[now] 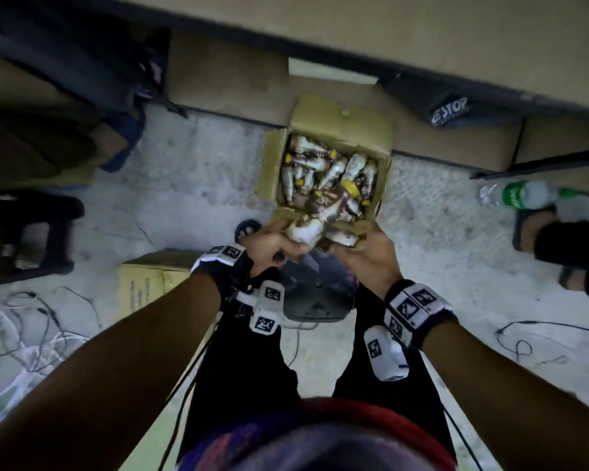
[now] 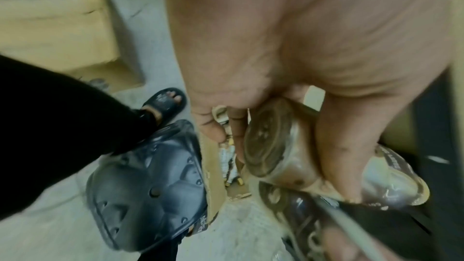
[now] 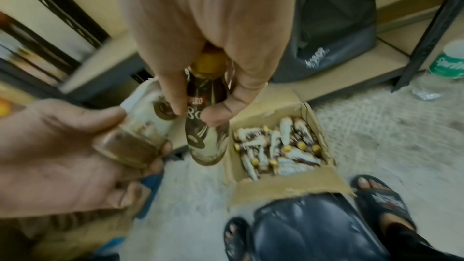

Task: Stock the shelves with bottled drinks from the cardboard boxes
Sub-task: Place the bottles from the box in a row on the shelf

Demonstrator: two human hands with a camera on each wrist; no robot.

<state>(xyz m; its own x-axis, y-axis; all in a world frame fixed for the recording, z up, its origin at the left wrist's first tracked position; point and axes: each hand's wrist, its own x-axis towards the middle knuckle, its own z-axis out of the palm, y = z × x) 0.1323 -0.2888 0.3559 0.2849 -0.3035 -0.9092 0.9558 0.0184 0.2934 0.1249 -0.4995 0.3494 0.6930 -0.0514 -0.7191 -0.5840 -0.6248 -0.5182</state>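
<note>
Both forearms reach forward and down over the open box [image 1: 337, 130] on the floor, the hands close together. The left hand [image 1: 269, 246] curls round a bottle [image 1: 317, 215], its cap pointing away. The right hand [image 1: 368, 253] grips a second bottle [image 3: 207, 126] by the neck (its cap tucked under the palm, seen only from the right wrist). The left wrist view shows the first bottle's base; more bottles [image 1: 313, 168] lie jumbled in the box

Green-labelled plastic bottle [image 1: 521, 194] on floor, dark bag [image 3: 334, 33], tangled cables [image 1: 24, 328], perhaps a black stool [image 1: 320, 294]
</note>
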